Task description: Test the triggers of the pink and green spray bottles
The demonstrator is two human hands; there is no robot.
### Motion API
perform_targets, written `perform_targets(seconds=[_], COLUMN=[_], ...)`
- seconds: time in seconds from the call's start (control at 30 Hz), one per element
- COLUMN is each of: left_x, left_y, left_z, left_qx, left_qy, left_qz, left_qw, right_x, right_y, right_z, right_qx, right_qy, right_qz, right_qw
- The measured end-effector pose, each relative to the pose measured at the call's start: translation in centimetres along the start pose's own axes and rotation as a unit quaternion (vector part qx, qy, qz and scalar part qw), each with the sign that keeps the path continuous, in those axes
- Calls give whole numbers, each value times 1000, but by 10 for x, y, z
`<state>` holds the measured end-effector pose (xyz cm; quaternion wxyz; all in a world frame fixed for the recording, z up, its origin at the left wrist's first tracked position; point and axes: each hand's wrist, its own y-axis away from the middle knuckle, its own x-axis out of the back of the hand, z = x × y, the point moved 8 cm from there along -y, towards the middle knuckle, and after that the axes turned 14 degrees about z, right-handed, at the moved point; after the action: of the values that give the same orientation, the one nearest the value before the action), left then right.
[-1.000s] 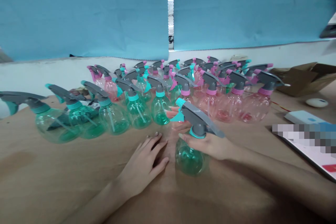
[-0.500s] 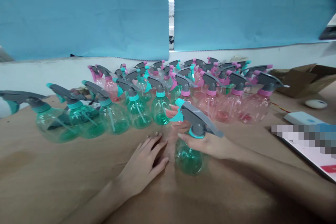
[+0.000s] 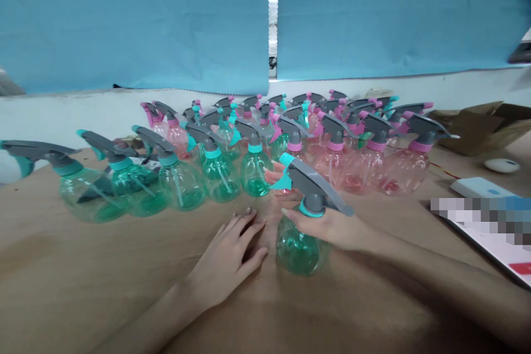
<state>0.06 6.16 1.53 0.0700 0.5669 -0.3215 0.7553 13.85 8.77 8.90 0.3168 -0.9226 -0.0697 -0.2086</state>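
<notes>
My right hand [image 3: 332, 227] is around the neck of a green spray bottle [image 3: 299, 251], which stands close to me on the wooden table [image 3: 136, 282]. The bottle has a grey head with a turquoise trigger pointing left; the hand's other fingers show behind it. My left hand [image 3: 228, 257] lies flat on the table left of this bottle, fingers spread, holding nothing. Beyond both hands runs a front row of spray bottles: several green ones [image 3: 219, 177] from the left to the middle, several pink ones [image 3: 367, 168] on the right.
More spray bottles [image 3: 176, 135] in both colours crowd behind the front row. An open cardboard box [image 3: 467, 127], a white computer mouse [image 3: 501, 165], a white box [image 3: 481, 187] and a partly blurred flat screen [image 3: 483, 232] lie at the right. Blue cloth [image 3: 136, 22] hangs behind.
Both hands and the held bottle stay almost in place. The whole view has shifted very slightly.
</notes>
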Motion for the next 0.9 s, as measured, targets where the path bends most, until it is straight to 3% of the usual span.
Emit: perform_targets(seconds=[0.3,0.9], left_x=[3,1], left_y=[-1,-1], left_z=[2,1], left_qx=[4,7], left_qy=[3,-1], left_qz=[0,-9], left_qw=[1000,1000], right_x=[2,5], right_y=[3,3], right_z=[3,-1], right_qx=[-34,-30], right_qy=[-9,-29], right_qz=[6,16], right_qw=[999,999])
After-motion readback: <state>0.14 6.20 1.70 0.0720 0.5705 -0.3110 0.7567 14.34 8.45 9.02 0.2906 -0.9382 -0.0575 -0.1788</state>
